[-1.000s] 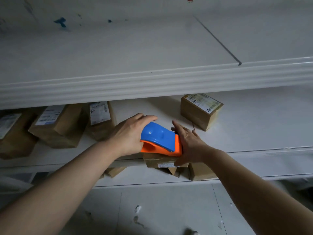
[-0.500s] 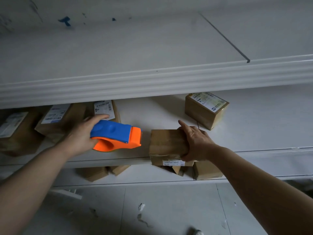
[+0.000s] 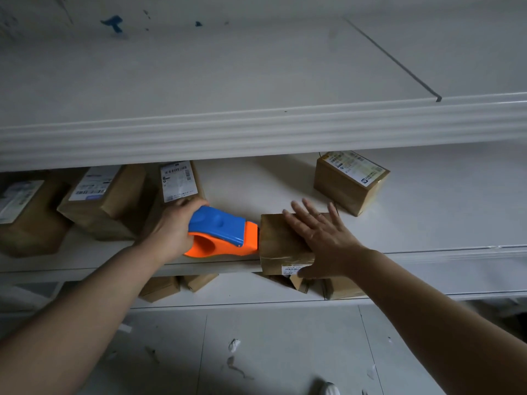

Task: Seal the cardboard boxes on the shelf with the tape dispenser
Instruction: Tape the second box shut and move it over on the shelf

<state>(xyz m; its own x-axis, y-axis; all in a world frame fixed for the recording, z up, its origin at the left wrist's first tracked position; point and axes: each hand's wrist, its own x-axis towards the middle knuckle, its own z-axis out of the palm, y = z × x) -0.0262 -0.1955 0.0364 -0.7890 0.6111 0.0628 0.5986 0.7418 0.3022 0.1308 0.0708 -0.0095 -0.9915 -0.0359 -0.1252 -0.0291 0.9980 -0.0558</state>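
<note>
A small cardboard box [image 3: 278, 240] sits at the front edge of the middle shelf [image 3: 442, 223], with a small barcode label on its front face. My right hand [image 3: 322, 240] lies flat on its top with the fingers spread. My left hand [image 3: 174, 226] grips the blue and orange tape dispenser [image 3: 222, 232], whose orange nose touches the box's left side. Clear tape shows along the box's front edge.
Another labelled box [image 3: 349, 181] stands at the back right of the shelf. Three labelled boxes [image 3: 105, 201] crowd the left side behind my left hand. More boxes [image 3: 339, 289] lie on the lower shelf. An upper shelf [image 3: 256, 129] overhangs. Paper scraps litter the tiled floor [image 3: 271, 352].
My left hand pulled the dispenser off the box to the left, then brought it back against the box's left side. My right hand went from gripping the box to lying flat on it.
</note>
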